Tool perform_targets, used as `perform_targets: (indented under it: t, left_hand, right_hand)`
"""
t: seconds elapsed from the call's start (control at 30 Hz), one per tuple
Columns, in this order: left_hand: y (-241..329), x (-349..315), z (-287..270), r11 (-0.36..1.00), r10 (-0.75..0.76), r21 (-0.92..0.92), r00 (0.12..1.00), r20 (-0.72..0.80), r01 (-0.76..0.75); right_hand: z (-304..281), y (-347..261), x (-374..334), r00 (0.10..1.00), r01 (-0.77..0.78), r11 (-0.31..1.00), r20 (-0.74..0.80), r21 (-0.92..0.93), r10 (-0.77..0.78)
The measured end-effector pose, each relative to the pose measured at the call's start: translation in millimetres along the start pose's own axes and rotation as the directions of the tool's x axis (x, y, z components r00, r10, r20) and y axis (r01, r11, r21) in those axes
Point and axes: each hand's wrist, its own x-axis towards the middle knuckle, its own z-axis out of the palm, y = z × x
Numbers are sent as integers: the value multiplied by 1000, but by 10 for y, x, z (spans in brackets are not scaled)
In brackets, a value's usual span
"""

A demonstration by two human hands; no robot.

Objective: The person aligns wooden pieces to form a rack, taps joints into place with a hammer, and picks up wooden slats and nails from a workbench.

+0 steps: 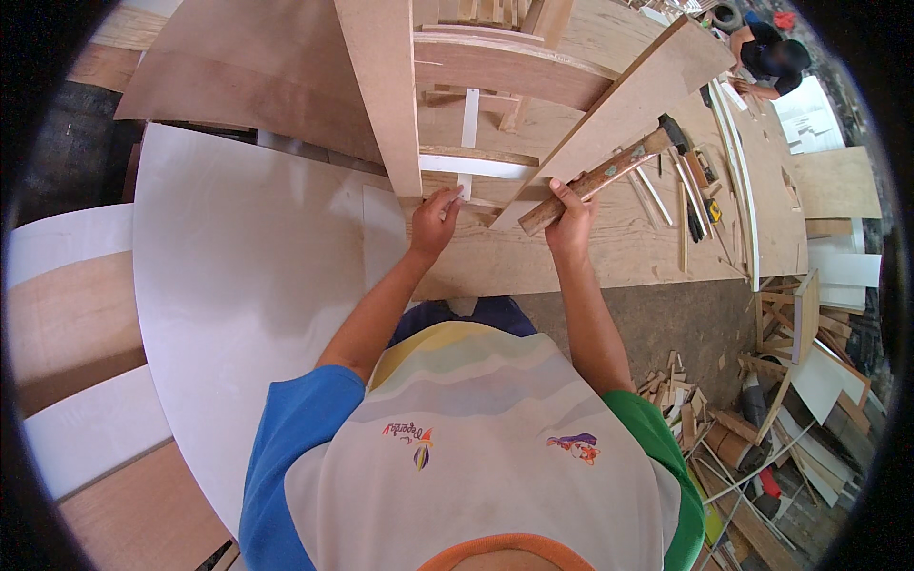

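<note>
“One white strip [469,119] shows between the left board [381,86] and the right board [657,90]. What has hold of it?”

“The left hand [435,228]. Thumb and fingertips close at its near end, just past the white-faced crossbar [481,167]. Whether they pinch it hard or only steady it, I can't tell.”

“And the right hand [571,228]?”

“Apart from the left, wrapped around the wooden handle of the hammer [614,173], beside the near end of the right board. The hammer's head points away, up and to the right.”

“How would you do this part well?”

“I'd settle the strip's position with light fingertips and sight its line against both boards. The hammer is best kept tilted clear of the left hand, as it is here.”

“Anything about that grip?”

“It sits partway along the handle, with the butt sticking out. That seems fine for carrying; for a full blow I'd slide back toward the butt, and move the left fingertips well off the spot first.”

“And underneath?”

“The wooden desk [476,274]. I'd check that the boards sit steady on it.”
</note>
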Motion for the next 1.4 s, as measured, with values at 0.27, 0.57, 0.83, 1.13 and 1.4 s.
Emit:
perform_targets:
  t: [0.27,0.57,0.83,1.13,1.4]
  left_hand:
    - [69,-3,23,999,-35,-8,999,-36,35]
    - [42,-7,73,999,44,28,987,-156,-40]
    - [-57,-25,115,995,92,59,977,-190,-82]
    - [27,-12,66,999,34,2,989,-141,-35]
    - [102,-22,40,1000,3,5,993,-122,-3]
  right_hand:
    - [-50,21,24,1000,2,999,-23,-34,-2]
    - [-75,-28,-14,1000,-3,999,7,-33,3]
    - [-261,-110,-50,1000,-17,996,9,-82,18]
    - [-657,-270,-342,998,-55,947,0,-316,58]
    - [-1545,-398,-1123,974,-207,772,-48,-600,223]
